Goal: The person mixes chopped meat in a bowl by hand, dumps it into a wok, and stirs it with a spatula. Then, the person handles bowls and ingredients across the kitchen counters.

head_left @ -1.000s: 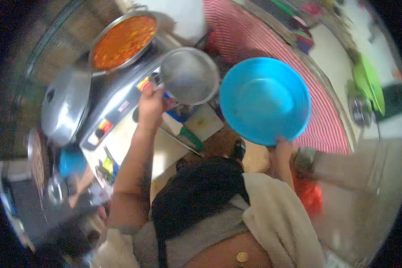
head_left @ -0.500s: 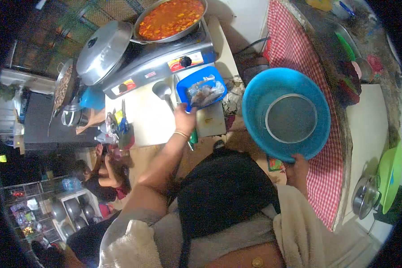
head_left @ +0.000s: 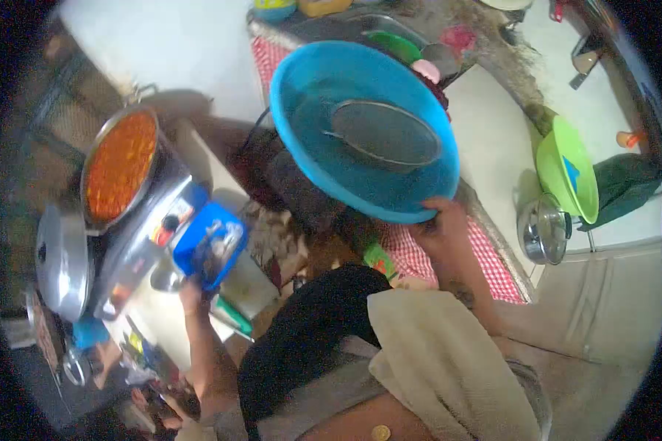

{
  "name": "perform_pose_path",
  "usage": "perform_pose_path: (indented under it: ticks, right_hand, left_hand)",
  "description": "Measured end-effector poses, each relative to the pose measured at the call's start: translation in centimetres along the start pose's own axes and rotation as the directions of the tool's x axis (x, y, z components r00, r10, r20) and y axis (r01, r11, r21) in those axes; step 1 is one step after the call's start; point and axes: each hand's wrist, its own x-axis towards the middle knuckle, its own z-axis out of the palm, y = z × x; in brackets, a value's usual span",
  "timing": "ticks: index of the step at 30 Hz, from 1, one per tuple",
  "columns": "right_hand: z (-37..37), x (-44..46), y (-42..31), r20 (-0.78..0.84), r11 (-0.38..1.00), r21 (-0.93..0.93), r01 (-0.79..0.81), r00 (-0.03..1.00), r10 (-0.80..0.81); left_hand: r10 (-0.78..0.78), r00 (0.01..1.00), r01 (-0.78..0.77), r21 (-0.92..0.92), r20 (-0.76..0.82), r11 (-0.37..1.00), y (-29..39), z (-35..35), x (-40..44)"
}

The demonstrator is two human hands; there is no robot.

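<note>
My right hand [head_left: 445, 222] grips the lower rim of a large blue basin [head_left: 301, 147], which is tilted in front of me. A round mesh strainer [head_left: 387, 134] lies inside it. At the left, my left hand [head_left: 193, 295] is closed on the near edge of a small blue tub [head_left: 235, 259]; its fingertips are blurred. Clear plastic and something greyish [head_left: 221, 246] are in the tub. Beside my left hand is a metal ladle [head_left: 166, 277], and a green-handled knife [head_left: 234, 314] lies to its right.
A pan of red stew [head_left: 121, 165] stands on the stove [head_left: 136, 246], near a large metal lid [head_left: 62, 261]. Right of me are a green basin [head_left: 563, 165] and a glass lid [head_left: 543, 229]. Checkered cloth [head_left: 485, 257] hangs from the counter. Part of another person shows at lower left.
The view has swung to the right. The strainer, earlier held in my left hand, is now in the blue basin. My left hand has gone to the small blue tub, which has been lifted slightly.
</note>
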Motion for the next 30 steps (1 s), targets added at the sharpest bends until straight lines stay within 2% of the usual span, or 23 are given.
perform_pose_path:
  ticks: [1,2,3,6,9,10,12,15,16,17,19,21,23,25,27,28,29,30]
  right_hand:
    - [-0.8,0.4,-2.7,0.002,0.998,-0.059,-0.024,1.0,0.024]
    - [-2.2,1.8,-3.2,-0.014,0.845,0.522,-0.116,0.989,0.144]
    - [-3.5,3.2,-3.4,0.054,0.381,0.913,-0.148,0.968,0.246]
    - [-9.6,6.7,-2.1,-0.154,0.456,0.889,0.026,0.957,0.245]
    - [-15.3,10.8,0.3,-0.415,0.581,0.791,0.192,0.866,0.278]
    - [-16.7,12.1,0.7,-0.45,0.544,0.806,0.233,0.839,0.306]
    - [-19.6,14.3,1.8,-0.508,0.464,0.827,0.318,0.777,0.371]
    - [-23.5,16.0,4.6,-0.66,0.645,0.696,0.314,0.635,0.402]
    - [-24.5,16.2,5.8,-0.689,0.842,0.501,0.201,0.681,0.248]
    - [-25.5,16.5,7.1,-0.67,0.964,0.246,0.103,0.737,0.092]
    - [-26.4,18.6,7.2,-0.643,0.952,0.287,0.104,0.758,0.111]
    - [-26.3,19.8,7.8,-0.587,0.892,0.438,0.112,0.787,0.189]
    - [-25.7,20.1,8.6,-0.504,0.854,0.511,0.097,0.839,0.206]
    - [-25.0,20.3,9.5,-0.409,0.824,0.563,0.059,0.887,0.216]
    - [-24.7,20.2,10.4,-0.305,0.791,0.611,0.022,0.929,0.21]
    - [-24.8,20.3,10.7,-0.244,0.779,0.627,-0.005,0.948,0.202]
    - [-25.0,20.4,10.8,-0.196,0.769,0.639,-0.026,0.961,0.196]
    - [-25.1,20.4,11.0,-0.157,0.764,0.643,-0.043,0.97,0.186]
  left_hand:
    - [-0.175,0.982,0.183,-0.544,0.067,0.819,2.3,-0.7,0.1]
    - [-0.339,0.932,0.29,-0.824,0.129,0.486,4.5,-1.4,0.2]
    - [-0.474,0.846,0.388,-0.89,0.243,0.237,7.5,-2.5,0.7]
    - [-0.364,0.918,0.244,-0.948,0.158,0.204,10.9,-3.2,2.7]
    - [-0.275,0.96,0.108,-0.977,0.055,0.182,19.4,-3.5,5.8]
    - [-0.29,0.957,0.095,-0.97,0.027,0.223,23.3,-3.6,7.0]
    - [-0.2,0.98,0.034,-0.986,0.002,0.161,28.4,-1.9,10.7]
    - [-0.129,0.989,-0.045,-0.987,-0.065,0.155,37.3,0.5,16.5]
    - [-0.127,0.991,-0.036,-0.992,-0.051,0.117,41.1,1.0,18.4]
    - [-0.121,0.992,-0.029,-0.997,-0.038,0.078,44.7,1.4,20.6]
    - [0.021,0.997,-0.073,-0.995,-0.072,0.066,49.3,2.5,25.8]
    - [-0.068,0.964,-0.232,-0.935,-0.258,0.268,54.8,3.7,31.1]
    - [-0.036,0.941,-0.319,-0.92,-0.336,0.228,63.2,2.8,33.8]
    - [0.055,0.84,-0.509,-0.75,-0.539,0.424,70.1,2.6,37.1]
    - [0.17,0.637,-0.74,-0.535,-0.752,0.408,75.7,3.6,42.5]
    - [0.248,0.448,-0.804,-0.266,-0.859,0.531,77.3,3.8,47.2]
    - [0.353,0.245,-0.793,0.023,-0.903,0.609,78.6,4.1,52.0]
    - [0.414,0.139,-0.716,0.198,-0.9,0.67,80.5,5.4,54.9]
